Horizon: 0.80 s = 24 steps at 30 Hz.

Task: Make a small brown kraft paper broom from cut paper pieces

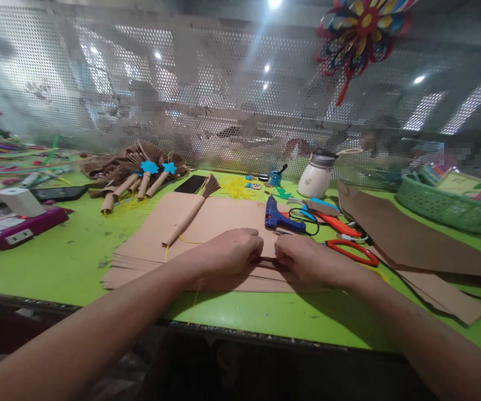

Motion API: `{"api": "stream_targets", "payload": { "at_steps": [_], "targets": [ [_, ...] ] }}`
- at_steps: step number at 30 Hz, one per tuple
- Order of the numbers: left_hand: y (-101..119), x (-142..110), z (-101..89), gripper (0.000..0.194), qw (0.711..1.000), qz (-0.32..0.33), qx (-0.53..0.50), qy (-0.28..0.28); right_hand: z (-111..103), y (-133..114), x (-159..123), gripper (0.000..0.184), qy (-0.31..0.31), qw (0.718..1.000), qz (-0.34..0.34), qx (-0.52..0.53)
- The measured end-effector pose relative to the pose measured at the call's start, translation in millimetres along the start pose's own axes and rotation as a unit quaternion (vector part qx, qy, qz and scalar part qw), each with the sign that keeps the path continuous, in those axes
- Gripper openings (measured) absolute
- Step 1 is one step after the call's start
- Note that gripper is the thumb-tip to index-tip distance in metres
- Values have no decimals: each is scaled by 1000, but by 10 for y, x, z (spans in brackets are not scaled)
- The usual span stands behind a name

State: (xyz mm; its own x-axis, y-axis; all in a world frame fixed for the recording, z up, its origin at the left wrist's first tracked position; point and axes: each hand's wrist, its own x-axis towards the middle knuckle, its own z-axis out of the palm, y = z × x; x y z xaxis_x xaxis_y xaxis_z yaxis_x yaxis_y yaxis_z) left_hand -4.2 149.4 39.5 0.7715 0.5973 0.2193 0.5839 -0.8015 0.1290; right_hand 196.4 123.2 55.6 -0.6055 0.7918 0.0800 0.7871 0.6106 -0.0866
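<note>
My left hand is closed, fingers curled inward, over a stack of brown kraft paper sheets. Facing it a short gap away, my right hand is closed too, its fingertips pinched together. Whatever either hand grips is hidden or too small to name. Left of my hands, a rolled brown paper tube with a fanned end lies on the sheets, with yellow string at its lower end. A blue hot glue gun rests just beyond my right hand, and orange-handled scissors lie beside it.
Finished-looking paper fans with blue flower shapes pile up at the back left. A purple power strip sits at the left. Behind are a black phone and a white jug. Brown sheets and a green basket occupy the right.
</note>
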Motion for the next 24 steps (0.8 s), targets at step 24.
{"api": "stream_targets", "payload": {
  "at_steps": [24],
  "targets": [
    [133,-43,-129,15,993,23,112,-4,223,127,-159,8,72,995,-58,-22]
  ]
}}
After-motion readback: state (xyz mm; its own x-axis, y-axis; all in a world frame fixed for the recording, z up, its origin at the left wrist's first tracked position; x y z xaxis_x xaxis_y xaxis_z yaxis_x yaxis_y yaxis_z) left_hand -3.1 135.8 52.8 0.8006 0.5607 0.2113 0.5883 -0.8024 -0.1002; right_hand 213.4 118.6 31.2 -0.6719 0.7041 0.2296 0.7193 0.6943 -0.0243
